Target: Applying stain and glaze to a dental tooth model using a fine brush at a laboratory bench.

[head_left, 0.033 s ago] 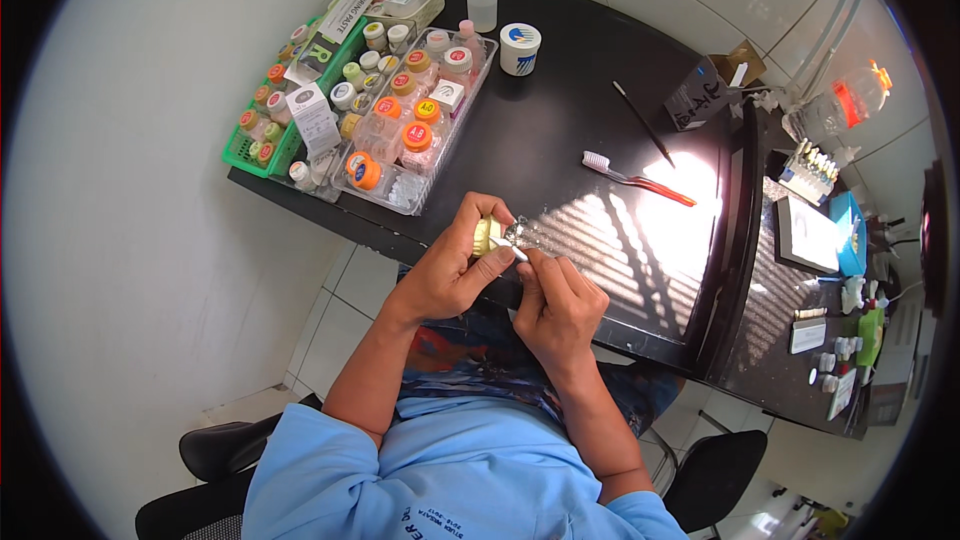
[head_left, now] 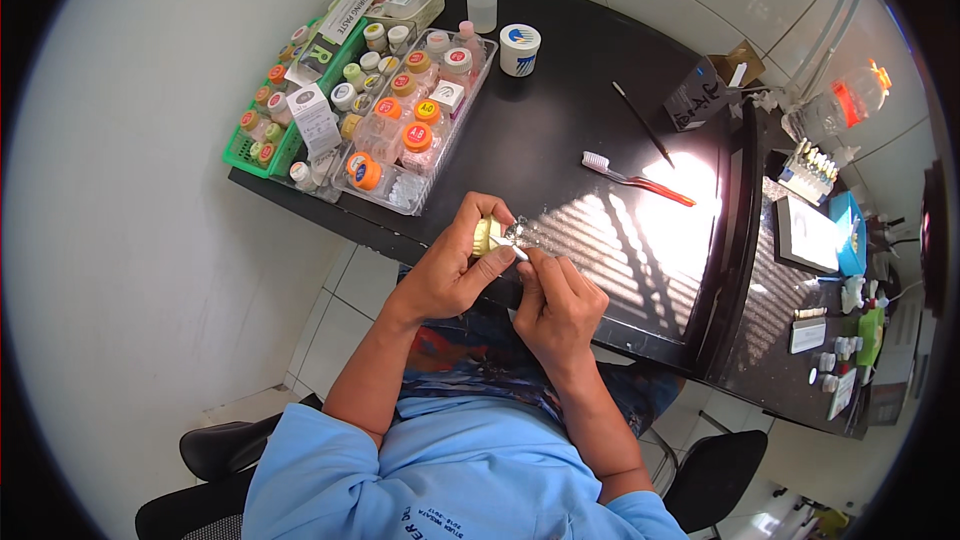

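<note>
My left hand (head_left: 450, 265) is closed around a pale yellow dental cast (head_left: 484, 237) just over the table's front edge. A small shiny dark metallic piece (head_left: 516, 231) shows beside the cast, by the fingertips; its exact kind cannot be made out. In a pinch, my right hand (head_left: 560, 302) grips a slim white tool (head_left: 520, 254), whose end points at the cast and touches the left thumb area. The tool's tip is too small to tell. A toothbrush (head_left: 640, 180) with a red handle lies beyond the hands, to the right.
A clear tray (head_left: 405, 202) of capped jars and a green basket (head_left: 240, 155) stand at the left. Behind are a squeeze bottle (head_left: 482, 5) and a white tub (head_left: 519, 50). A thin black brush (head_left: 642, 122) lies near a dark box (head_left: 692, 98). Pale crumbs dot the sunlit tabletop.
</note>
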The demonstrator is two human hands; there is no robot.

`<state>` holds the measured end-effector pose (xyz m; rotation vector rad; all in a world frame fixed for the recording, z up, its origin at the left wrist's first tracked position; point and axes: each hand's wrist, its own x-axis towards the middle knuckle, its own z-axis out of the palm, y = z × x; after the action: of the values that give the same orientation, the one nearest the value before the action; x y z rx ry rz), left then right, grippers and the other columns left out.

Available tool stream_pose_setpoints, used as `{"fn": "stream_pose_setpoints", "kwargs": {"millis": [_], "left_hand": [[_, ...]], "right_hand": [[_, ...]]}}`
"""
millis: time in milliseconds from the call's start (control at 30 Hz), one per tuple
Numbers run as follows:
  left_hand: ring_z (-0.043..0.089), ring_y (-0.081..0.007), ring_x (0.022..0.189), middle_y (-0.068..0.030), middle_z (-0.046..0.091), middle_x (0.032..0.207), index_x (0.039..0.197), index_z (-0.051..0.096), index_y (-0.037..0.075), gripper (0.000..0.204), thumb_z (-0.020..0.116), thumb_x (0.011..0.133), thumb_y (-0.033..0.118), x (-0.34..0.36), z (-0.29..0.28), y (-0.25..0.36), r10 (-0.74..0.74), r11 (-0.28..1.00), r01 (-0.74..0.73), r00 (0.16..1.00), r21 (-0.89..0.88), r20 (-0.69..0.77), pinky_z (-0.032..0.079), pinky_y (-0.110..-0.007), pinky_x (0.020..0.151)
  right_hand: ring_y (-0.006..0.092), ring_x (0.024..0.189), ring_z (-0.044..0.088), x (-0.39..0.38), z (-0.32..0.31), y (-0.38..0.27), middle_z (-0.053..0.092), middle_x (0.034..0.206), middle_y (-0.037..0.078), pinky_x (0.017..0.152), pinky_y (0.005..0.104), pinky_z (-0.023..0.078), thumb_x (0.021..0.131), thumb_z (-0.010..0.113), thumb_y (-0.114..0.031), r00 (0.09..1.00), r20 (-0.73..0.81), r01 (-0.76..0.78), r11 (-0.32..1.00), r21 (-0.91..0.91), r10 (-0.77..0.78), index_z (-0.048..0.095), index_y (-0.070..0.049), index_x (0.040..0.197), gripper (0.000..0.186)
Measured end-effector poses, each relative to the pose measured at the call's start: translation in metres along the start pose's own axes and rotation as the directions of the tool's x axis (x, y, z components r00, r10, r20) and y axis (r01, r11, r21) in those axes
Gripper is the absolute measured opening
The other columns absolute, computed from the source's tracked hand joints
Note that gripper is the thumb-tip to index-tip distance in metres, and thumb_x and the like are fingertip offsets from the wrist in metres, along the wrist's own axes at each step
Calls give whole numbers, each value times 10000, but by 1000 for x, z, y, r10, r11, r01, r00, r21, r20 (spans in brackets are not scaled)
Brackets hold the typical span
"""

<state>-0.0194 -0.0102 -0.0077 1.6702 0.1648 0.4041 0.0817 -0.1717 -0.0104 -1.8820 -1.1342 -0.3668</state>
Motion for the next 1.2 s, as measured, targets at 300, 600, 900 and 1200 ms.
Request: {"fn": "stream_pose_setpoints", "kwargs": {"millis": [300, 600, 900, 1200], "left_hand": [[541, -30, 1014, -4, 512, 1241, 1513, 457, 46, 559, 760, 1047, 106, -1, 1, 6, -73, 979, 75, 997, -190, 20, 502, -203, 894], [561, -66, 1040, -40, 554, 1295, 1638, 401, 24, 627, 692, 1086, 89, -8, -2, 13, -77, 977, 73, 997, -198, -10, 505, -254, 961], [595, -84, 1083, -107, 633, 1421, 1679, 412, 22, 630, 657, 1102, 89, -11, -15, 17, -89, 976, 94, 995, -194, 36, 519, -263, 990], [582, -80, 1109, -65, 667, 1322, 1619, 489, 29, 606, 659, 1039, 60, -8, -17, 13, -68, 980, 77, 996, -182, 53, 508, -269, 995]], "right_hand": [[286, 641, 678, 6, -22, 2, 653, 875, 80, 587, 416, 507, 1006, 745, -111, 978, 47, -198, 978, -67, 201, 813, -75, 1122, 139], [271, 773, 709, 6, -48, 22, 678, 928, 60, 695, 409, 533, 907, 786, -63, 980, 182, -48, 977, -207, 86, 840, -96, 1110, 213], [247, 668, 674, 11, -41, 9, 653, 892, 81, 590, 375, 511, 956, 758, -17, 980, 106, -160, 984, -74, 168, 827, -64, 1109, 174], [262, 603, 655, 13, -11, -1, 708, 883, 143, 583, 382, 523, 1006, 731, -4, 987, 111, -131, 978, 159, 114, 680, 0, 1124, 129]]}}
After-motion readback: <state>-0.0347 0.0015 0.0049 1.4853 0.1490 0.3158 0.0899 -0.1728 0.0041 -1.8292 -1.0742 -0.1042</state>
